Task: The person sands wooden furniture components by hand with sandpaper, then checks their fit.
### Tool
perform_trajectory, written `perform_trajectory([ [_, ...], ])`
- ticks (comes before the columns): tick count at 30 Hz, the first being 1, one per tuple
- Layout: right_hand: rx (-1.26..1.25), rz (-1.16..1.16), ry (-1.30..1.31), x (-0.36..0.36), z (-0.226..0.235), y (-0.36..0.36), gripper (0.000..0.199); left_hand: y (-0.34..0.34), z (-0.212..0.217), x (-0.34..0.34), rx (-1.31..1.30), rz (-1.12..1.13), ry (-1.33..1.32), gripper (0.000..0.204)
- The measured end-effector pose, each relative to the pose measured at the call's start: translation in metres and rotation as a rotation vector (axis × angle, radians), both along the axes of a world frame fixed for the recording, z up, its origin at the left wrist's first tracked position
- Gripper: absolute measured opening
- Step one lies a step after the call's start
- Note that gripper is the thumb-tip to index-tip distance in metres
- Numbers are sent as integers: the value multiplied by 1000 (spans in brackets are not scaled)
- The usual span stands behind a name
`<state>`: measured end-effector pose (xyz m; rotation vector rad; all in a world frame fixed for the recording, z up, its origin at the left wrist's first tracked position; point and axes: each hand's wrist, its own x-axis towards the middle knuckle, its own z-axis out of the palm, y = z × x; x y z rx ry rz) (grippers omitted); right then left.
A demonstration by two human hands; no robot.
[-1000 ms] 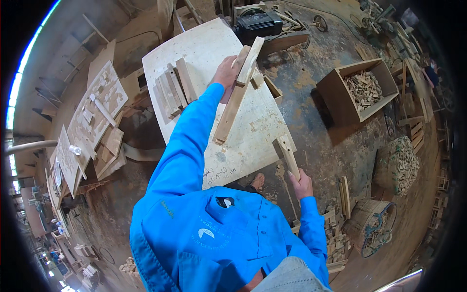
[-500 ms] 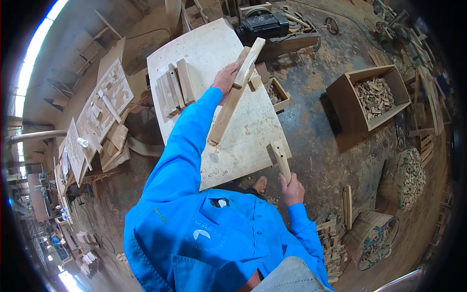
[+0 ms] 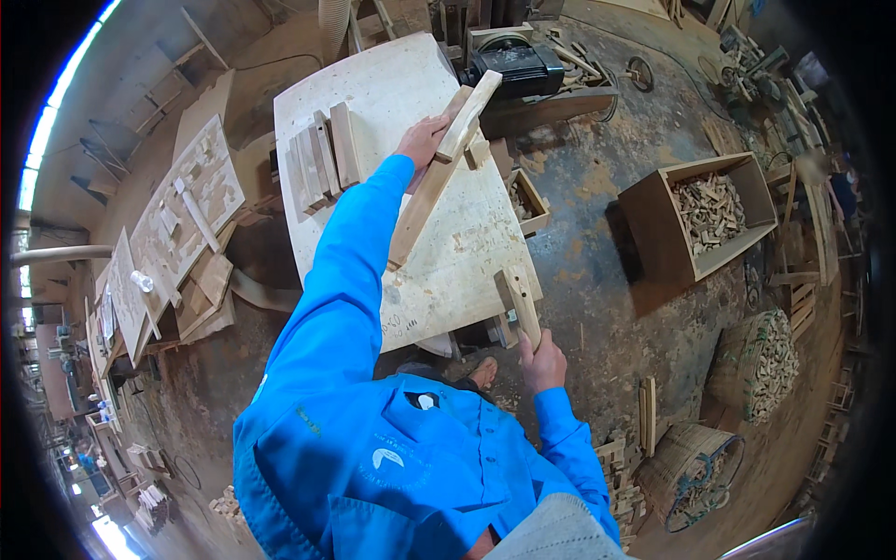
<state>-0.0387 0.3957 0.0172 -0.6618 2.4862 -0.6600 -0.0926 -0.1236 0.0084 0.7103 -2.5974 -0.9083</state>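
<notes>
My left hand (image 3: pixel 423 140) reaches over the pale work board, its fingers closed on the edge of a short pale wooden bar (image 3: pixel 474 110). That bar overlaps a longer brown wooden bar (image 3: pixel 427 207), which slants across the board. A small wood block (image 3: pixel 478 152) sits against them on the right. Beside the board's near right corner, my right hand (image 3: pixel 542 360) is closed around a pale wooden bar (image 3: pixel 525 313) with a darker wood piece along its far end. Left of my left hand, several wooden pieces (image 3: pixel 322 157) lie side by side on the work board (image 3: pixel 448 297).
A black motor (image 3: pixel 518 67) stands beyond the board. To the right are a box (image 3: pixel 653 224) of wood offcuts and two woven baskets (image 3: pixel 677 457) holding scraps. A low wooden tray (image 3: pixel 534 198) sits by the board's right edge; another worktable (image 3: pixel 210 182) stands left.
The view has shifted slightly, and the whole scene sits a little further left. Both hands keep their hold; the bars on the board look unmoved against it.
</notes>
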Motion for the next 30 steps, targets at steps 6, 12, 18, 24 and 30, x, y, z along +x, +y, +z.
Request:
perform_trajectory([
  [6, 5, 9, 32, -18, 3, -44, 47, -45, -2, -17, 18, -7, 23, 42],
  [12, 16, 5, 58, -35, 3, -81, 47, -84, -4, -36, -48, -2, 31, 42],
  [18, -3, -33, 59, -39, 6, -101, 49, -103, -7, -46, -8, 19, -23, 42],
  [24, -34, -52, 64, -37, 6, -94, 54, -100, -13, -43, -50, -1, 13, 44],
  [30, -30, -54, 71, -27, 11, -67, 54, -66, -35, -28, -90, 95, 173, 43],
])
